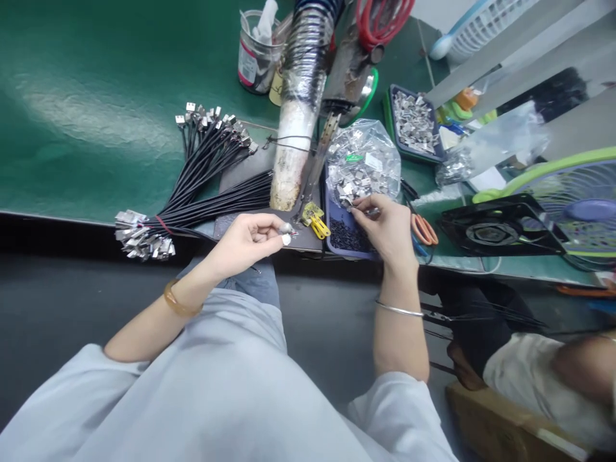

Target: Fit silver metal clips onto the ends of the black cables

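- Your left hand (pixel 248 240) pinches a small wire end (pixel 294 233) between thumb and forefinger, its tip poking out past the fingers, presumably to stay reachable.
- Your right hand (pixel 389 226) brings thumb and forefinger close together at the metal connector shells (pixel 359 185); whether they grip one is too small to tell.
- Those shells sit in a clear bag at the purple tray (pixel 353 255), behind black bits (pixel 342 235), likely for easy picking.
- The red tie (pixel 163 224) seems to keep your black cables (pixel 206 206) together.
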Demonstrator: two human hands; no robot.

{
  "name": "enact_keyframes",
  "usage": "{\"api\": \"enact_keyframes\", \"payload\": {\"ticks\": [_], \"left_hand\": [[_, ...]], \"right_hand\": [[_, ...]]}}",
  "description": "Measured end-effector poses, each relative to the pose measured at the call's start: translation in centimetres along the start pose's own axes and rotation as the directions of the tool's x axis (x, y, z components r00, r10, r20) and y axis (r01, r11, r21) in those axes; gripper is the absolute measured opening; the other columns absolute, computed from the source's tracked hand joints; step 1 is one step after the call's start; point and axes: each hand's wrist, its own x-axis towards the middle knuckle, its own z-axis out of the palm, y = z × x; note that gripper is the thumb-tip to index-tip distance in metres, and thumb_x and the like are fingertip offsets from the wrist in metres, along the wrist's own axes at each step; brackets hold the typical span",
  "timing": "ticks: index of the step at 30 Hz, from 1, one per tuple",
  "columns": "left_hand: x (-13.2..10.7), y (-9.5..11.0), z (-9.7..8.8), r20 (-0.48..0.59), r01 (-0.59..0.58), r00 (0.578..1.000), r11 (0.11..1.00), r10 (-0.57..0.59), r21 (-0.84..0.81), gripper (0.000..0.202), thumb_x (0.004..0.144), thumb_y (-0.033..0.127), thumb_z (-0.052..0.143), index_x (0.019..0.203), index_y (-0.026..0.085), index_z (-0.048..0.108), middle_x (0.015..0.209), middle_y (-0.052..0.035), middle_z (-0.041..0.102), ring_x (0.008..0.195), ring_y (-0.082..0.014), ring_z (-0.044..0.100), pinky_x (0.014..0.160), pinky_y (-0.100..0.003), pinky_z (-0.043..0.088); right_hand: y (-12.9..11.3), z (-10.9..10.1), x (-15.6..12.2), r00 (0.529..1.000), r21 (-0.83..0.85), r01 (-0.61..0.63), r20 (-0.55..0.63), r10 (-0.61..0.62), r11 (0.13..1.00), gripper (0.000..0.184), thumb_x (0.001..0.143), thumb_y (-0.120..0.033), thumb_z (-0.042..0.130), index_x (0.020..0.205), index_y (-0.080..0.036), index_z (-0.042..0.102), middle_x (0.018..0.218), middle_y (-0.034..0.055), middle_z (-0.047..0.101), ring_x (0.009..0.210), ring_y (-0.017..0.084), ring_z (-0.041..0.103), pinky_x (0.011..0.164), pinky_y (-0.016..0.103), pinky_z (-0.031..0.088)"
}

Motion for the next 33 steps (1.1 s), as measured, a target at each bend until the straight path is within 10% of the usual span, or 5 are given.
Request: {"api": "enact_keyframes", "payload": {"ticks": [7, 14, 20, 28, 33], "left_hand": [[-0.1, 0.1, 0.1, 0.003, -0.008, 1.000, 0.999, 0.008, -0.043, 0.017, 0.073, 0.026, 0.074, 0.079, 0.013, 0.065, 0.058, 0.0051, 0.049, 0.051, -0.0047, 0.040, 0.048, -0.018, 0.031], [-0.4, -0.4, 0.4, -0.067, -0.079, 0.995, 0.997, 0.080, 0.019, 0.017, 0.072, 0.027, 0.075, 0.076, 0.013, 0.067, 0.063, 0.0023, 0.060, 0.056, -0.0067, 0.049, 0.054, -0.019, 0.041], [-1.0, 0.0, 0.4, 0.000, -0.186, 0.981, 0.936, 0.195, 0.299, 0.026, 0.089, 0.025, 0.063, 0.067, 0.013, 0.068, 0.058, 0.0009, 0.065, 0.052, -0.0073, 0.047, 0.053, -0.020, 0.036], [-1.0, 0.6, -0.2, 0.115, -0.201, 0.978, 0.929, 0.173, 0.312, 0.028, 0.093, 0.022, 0.058, 0.068, 0.013, 0.066, 0.055, 0.0021, 0.064, 0.048, -0.0062, 0.046, 0.050, -0.019, 0.033], [-1.0, 0.4, -0.1, 0.128, -0.221, 0.974, 0.914, 0.188, 0.339, 0.026, 0.092, 0.018, 0.057, 0.068, 0.013, 0.066, 0.055, 0.0025, 0.063, 0.049, -0.0056, 0.047, 0.052, -0.018, 0.034]], "right_hand": [[-0.6, 0.2, -1.2, 0.991, -0.092, 0.090, -0.093, -0.099, 0.992, 0.016, 0.070, -0.017, 0.066, 0.063, -0.025, 0.053, 0.063, -0.0023, 0.059, 0.060, 0.016, 0.055, 0.062, 0.031, 0.044], [-7.6, 3.0, -7.1, 0.961, 0.431, 0.134, -0.276, -0.010, 0.892, 0.018, 0.081, -0.019, 0.074, 0.072, -0.022, 0.060, 0.083, -0.0015, 0.070, 0.060, 0.011, 0.067, 0.056, 0.026, 0.057], [-9.9, 6.3, -9.0, 0.815, 0.311, 0.394, -0.553, -0.173, 0.865, 0.015, 0.088, -0.012, 0.071, 0.094, -0.025, 0.072, 0.098, 0.0011, 0.076, 0.089, 0.017, 0.076, 0.078, 0.034, 0.065], [-9.8, 6.4, -8.4, 0.961, 0.599, 0.173, -0.278, 0.000, 0.782, 0.008, 0.087, -0.016, 0.073, 0.085, -0.023, 0.075, 0.093, 0.0011, 0.077, 0.083, 0.015, 0.076, 0.068, 0.026, 0.063], [-9.8, 6.4, -8.4, 0.974, 0.625, 0.148, -0.225, -0.004, 0.766, 0.013, 0.084, -0.013, 0.075, 0.087, -0.025, 0.078, 0.095, 0.0005, 0.077, 0.086, 0.014, 0.075, 0.071, 0.024, 0.065]]}}
